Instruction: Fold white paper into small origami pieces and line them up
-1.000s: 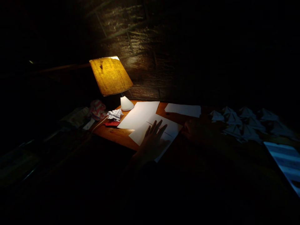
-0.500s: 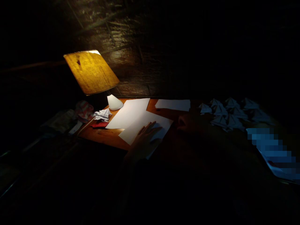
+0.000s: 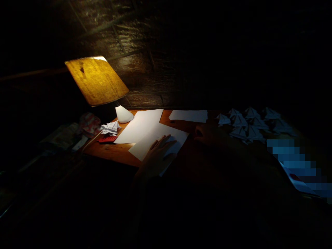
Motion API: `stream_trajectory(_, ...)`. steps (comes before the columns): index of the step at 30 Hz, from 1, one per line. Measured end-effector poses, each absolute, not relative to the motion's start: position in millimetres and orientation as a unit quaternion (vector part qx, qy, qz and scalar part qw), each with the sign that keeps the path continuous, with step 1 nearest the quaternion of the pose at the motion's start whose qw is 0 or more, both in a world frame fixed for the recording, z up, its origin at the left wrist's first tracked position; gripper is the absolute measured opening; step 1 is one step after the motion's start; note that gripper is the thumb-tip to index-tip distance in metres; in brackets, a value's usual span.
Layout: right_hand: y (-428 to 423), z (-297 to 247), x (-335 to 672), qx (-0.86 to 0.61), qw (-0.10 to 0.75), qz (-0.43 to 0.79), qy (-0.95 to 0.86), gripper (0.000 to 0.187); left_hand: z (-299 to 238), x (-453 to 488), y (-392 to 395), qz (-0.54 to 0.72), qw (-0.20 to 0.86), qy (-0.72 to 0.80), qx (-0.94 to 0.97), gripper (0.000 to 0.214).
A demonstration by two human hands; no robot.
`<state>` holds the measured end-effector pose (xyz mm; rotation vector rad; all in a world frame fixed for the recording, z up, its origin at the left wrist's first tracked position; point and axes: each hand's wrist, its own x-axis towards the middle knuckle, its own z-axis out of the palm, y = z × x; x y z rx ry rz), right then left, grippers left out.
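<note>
Dim room, one lamp lit. Left hand (image 3: 155, 157) lay palm-down on the nearest sheet (image 3: 145, 147), fingers (image 3: 163, 141) stretched out flat and slightly spread, gripping nothing, only pressing the paper to the table (image 3: 114, 152). That sheet ran out beyond the fingertips and off to their left, still flat as far as could be seen; its near corner was hidden under the palm, so any crease there could not be told. Right hand (image 3: 207, 133) rested in shadow just right of the left fingertips, off the sheet's right edge; whether its fingers were curled or open could not be told. A second sheet (image 3: 138, 126) lay past the fingertips toward the lamp base (image 3: 123, 114), partly under the first; a third sheet (image 3: 188, 116) lay further beyond, between the two hands. Well right of the right hand sat a cluster of folded paper shapes (image 3: 246, 126), many of them finished by the look. Far left of the fingers: a crumpled paper (image 3: 110, 128) and a small red object (image 3: 107, 139). Judged: many pieces done, three flat sheets unworked.
</note>
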<state>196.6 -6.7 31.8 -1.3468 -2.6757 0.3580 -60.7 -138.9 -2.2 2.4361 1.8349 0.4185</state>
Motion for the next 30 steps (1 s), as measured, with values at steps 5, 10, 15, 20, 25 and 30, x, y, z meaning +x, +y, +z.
stream_trajectory(5, -7.4, 30.0, 194.9, -0.456, 0.079, 0.129, -0.877, 0.014, -0.2, -59.7, -139.2, 0.128, 0.042, 0.598, 0.79, 0.051)
stream_trajectory(10, -4.9, 26.5, 194.5, -0.45, 0.093, 0.134, -0.878, 0.014, -1.5, -60.3, -139.1, 0.128, 0.044, 0.597, 0.791, 0.051)
stream_trajectory(15, -5.4, 27.6, 193.9, -0.466, 0.088, 0.13, -0.871, 0.013, -1.5, -59.6, -138.3, 0.122, 0.04, 0.603, 0.788, 0.051)
stream_trajectory(20, -7.5, 30.7, 192.8, -0.484, 0.079, 0.133, -0.861, 0.012, -0.3, -58.9, -138.0, 0.121, 0.041, 0.605, 0.786, 0.05)
stream_trajectory(25, -4.9, 28.6, 192.6, -0.504, 0.077, 0.138, -0.849, 0.011, -1.4, -59.9, -137.9, 0.126, 0.041, 0.601, 0.788, 0.05)
stream_trajectory(30, -0.4, 23.5, 193.6, -0.514, 0.077, 0.136, -0.843, 0.013, -2.2, -60.3, -138.0, 0.131, 0.038, 0.598, 0.79, 0.05)
